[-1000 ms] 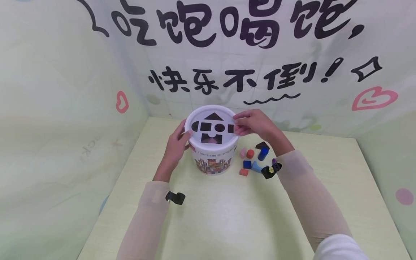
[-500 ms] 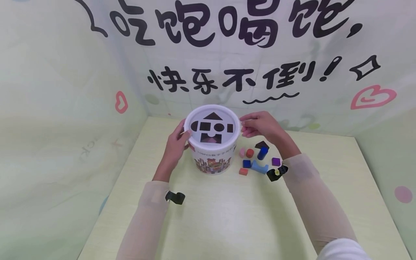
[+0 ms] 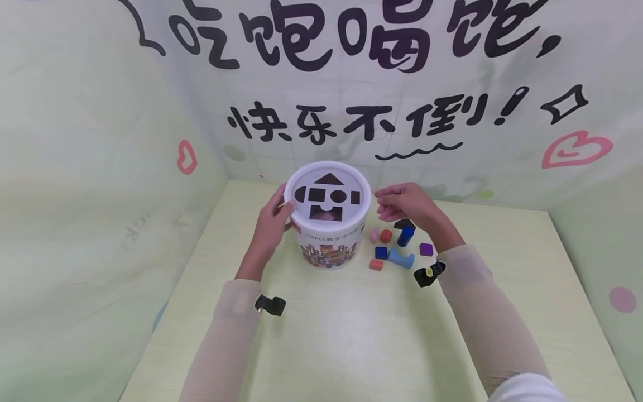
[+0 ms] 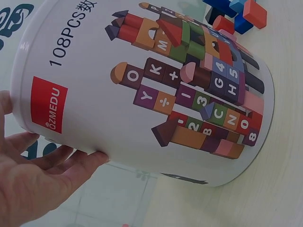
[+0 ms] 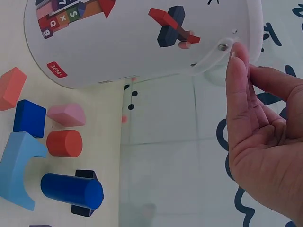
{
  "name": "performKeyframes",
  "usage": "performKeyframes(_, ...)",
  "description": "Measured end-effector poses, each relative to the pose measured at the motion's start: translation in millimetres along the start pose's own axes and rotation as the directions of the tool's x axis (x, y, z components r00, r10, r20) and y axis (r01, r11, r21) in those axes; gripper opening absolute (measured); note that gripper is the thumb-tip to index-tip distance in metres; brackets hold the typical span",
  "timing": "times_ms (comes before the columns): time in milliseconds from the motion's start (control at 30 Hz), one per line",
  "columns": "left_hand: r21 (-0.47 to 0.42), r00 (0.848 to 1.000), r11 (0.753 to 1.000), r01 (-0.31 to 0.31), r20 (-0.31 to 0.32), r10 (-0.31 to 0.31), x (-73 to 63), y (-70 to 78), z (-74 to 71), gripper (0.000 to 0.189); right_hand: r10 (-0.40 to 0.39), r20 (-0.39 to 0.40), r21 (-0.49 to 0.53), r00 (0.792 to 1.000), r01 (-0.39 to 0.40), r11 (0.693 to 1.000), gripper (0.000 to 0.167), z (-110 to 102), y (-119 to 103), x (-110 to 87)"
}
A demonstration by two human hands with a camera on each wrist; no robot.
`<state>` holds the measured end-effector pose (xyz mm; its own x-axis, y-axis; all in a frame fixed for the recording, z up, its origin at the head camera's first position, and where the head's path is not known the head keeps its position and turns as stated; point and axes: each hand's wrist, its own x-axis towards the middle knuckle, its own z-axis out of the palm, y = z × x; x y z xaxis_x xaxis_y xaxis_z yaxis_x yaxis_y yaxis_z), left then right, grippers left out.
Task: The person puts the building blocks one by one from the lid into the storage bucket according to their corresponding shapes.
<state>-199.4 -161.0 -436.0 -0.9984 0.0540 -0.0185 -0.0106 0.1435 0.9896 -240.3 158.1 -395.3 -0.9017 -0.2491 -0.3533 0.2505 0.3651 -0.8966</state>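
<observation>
A white bucket (image 3: 329, 248) printed with toy blocks stands upright at the back of the table. Its lid (image 3: 329, 222) has dark cut-outs: a triangle, a half circle, a square, a circle, a rectangle and an arch. My left hand (image 3: 271, 226) holds the bucket's left side, thumb at the rim and fingers (image 4: 78, 172) bent against the wall. Just right of the rim, my right hand (image 3: 408, 204) hovers with loosely bent fingers and nothing between them. In the right wrist view its fingertips overlap the bucket near the handle's pivot (image 5: 223, 47).
Right of the bucket lie several blocks: a blue cylinder (image 5: 71, 190) over a dark triangle (image 5: 84, 210), a red cylinder (image 5: 64, 143), a pink half-round (image 5: 67, 115), a blue cube (image 5: 29, 118), a light-blue arch (image 5: 13, 165), an orange block (image 5: 12, 88) and a purple cube (image 3: 426, 249). A lettered wall (image 3: 301, 151) rises behind.
My right hand has come off the lid's right rim and moved a little right and down. The purple cube, largely covered by that wrist before, now shows. The left hand stays put.
</observation>
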Motion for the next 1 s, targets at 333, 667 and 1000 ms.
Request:
performKeyframes(333, 0.016, 1.000, 1.000, 0.020, 0.010, -0.020, -2.3, 8.2, 1.3, 0.055, 0.089, -0.024, -0.012, 0.996, -0.089, 0.996, 0.034, -4.2, 24.4, 6.8)
performKeyframes(667, 0.002, 1.000, 1.000, -0.002, -0.006, 0.002, 0.3, 1.8, 1.6, 0.050, 0.151, -0.049, -0.003, 0.987, -0.151, 0.989, 0.038, -13.0, 46.4, 8.1)
performKeyframes(1000, 0.011, 1.000, 1.000, -0.024, -0.017, 0.024, -0.9, 0.1, 2.8, 0.050, 0.155, -0.051, 0.037, 0.987, -0.154, 0.987, 0.044, -20.8, 66.2, 3.9)
